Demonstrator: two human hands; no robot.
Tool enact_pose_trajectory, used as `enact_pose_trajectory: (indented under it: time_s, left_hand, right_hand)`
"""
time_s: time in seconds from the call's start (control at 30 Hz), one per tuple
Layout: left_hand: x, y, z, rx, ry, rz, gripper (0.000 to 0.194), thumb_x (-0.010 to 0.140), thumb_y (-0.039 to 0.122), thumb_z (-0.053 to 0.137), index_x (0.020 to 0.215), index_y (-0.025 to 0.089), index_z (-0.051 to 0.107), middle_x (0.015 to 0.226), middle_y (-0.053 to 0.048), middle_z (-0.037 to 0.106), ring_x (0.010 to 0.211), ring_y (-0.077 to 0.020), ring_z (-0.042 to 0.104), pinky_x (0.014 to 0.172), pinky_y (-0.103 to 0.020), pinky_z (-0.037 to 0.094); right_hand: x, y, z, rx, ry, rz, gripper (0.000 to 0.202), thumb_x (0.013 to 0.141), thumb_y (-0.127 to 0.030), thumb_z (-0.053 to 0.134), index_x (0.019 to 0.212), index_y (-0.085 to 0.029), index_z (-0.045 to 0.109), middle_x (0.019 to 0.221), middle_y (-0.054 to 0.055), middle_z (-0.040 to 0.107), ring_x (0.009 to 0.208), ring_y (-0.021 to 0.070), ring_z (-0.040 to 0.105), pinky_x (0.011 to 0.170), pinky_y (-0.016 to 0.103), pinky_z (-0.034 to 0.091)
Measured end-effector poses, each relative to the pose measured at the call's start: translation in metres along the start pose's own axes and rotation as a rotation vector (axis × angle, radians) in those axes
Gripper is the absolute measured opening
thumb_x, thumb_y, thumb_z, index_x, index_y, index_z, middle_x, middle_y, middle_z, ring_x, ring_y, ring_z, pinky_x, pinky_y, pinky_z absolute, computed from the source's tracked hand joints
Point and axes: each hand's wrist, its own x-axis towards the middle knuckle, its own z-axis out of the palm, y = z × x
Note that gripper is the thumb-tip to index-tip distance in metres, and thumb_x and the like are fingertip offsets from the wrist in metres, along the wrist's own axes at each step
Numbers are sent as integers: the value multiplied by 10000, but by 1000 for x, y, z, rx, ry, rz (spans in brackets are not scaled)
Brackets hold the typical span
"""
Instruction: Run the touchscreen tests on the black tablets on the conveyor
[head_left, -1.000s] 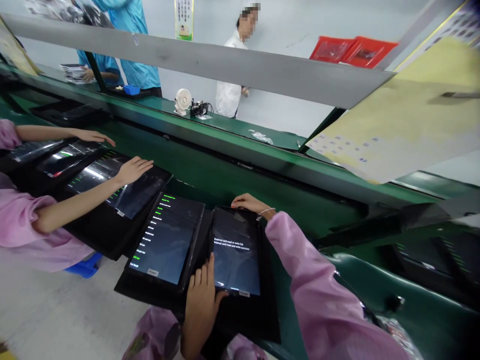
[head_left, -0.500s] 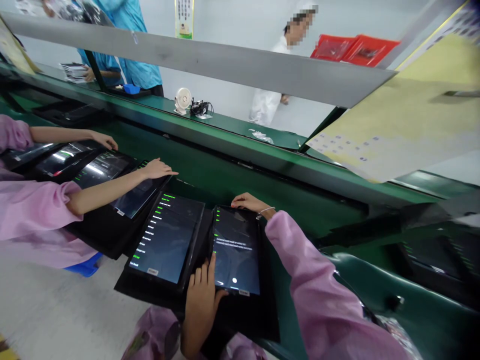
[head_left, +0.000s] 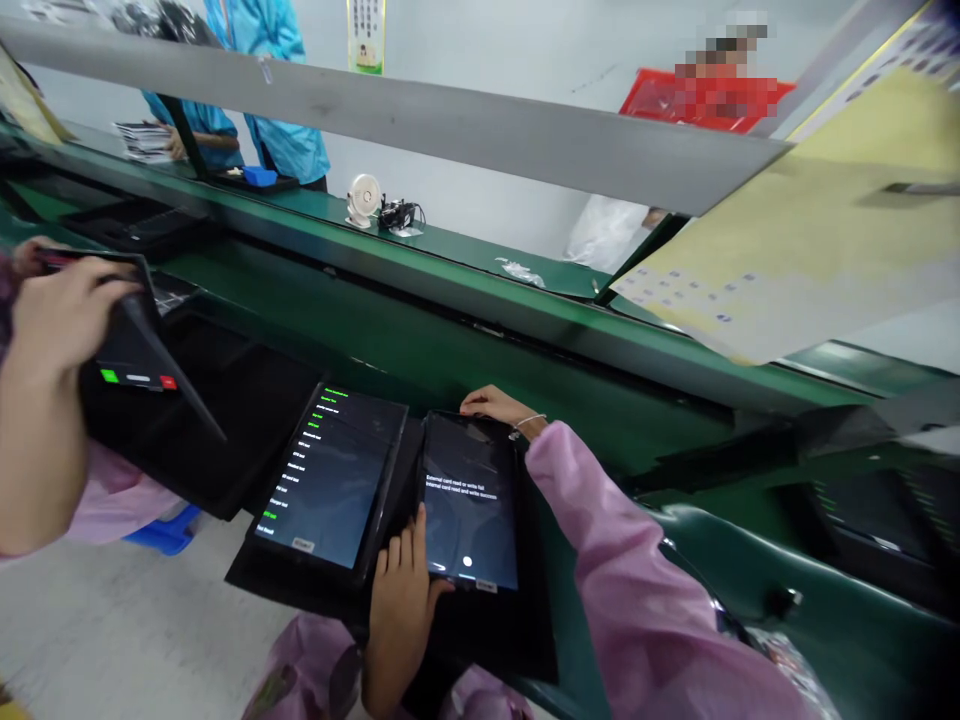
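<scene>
The long green conveyor bench (head_left: 480, 330) runs from nine o'clock up toward three o'clock, with a grey rail (head_left: 420, 125) overhead and a yellowish sheet (head_left: 810, 250) hanging at two o'clock. At ten o'clock the co-worker in pink has changed most: a moment ago both forearms lay flat on the tablets there, and now a co-worker's hand (head_left: 52, 320) has lifted one tablet (head_left: 127, 350) clear of its black tray (head_left: 217, 420), so that station appears to be moving on. At six o'clock the wearer's own work has barely shifted. The right-hand tablet (head_left: 470, 500) lies in its tray beside the left-hand tablet (head_left: 330, 475), whose green-marked list is unchanged. The left hand (head_left: 401, 600) grips the lower left edge of the right-hand tablet, fingers curled along the bezel and thumb on the glass; the right hand (head_left: 499, 405) holds the top edge, fingers bent over it, though how tightly is hard to tell at this angle. The smallest change is a white dot (head_left: 467, 561) low on that screen, absent a second ago, which suggests the card test has responded.
</scene>
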Motion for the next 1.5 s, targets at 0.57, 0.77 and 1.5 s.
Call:
enact_pose_trajectory:
  time_s: [0.57,0.77,1.5]
  left_hand:
    - [0,1,10,-122,12,-50,904,812,293,829,1554,112,345,1293,-117,663,1018,-253,608,884,-378,498]
    - [-6,1,4,-293,14,-31,828,891,327,735,1579,162,305,1411,-146,578,1195,-306,580,993,-439,506]
    - [17,-179,-62,-438,258,-374,723,947,689,371,1420,157,502,1417,-177,595,1317,-350,566,1106,-541,470]
  right_hand:
    - [2,0,-2,10,-8,51,260,865,-412,752,843,-156,706,804,17,684,778,186,639,792,350,517]
    - [-5,-7,-2,-9,32,26,387,705,-546,740,815,-176,759,855,57,735,860,245,660,782,338,509]
    - [-155,-24,127,-307,612,-498,231,1044,-270,466,1177,-282,654,1017,67,703,952,260,661,828,415,564]
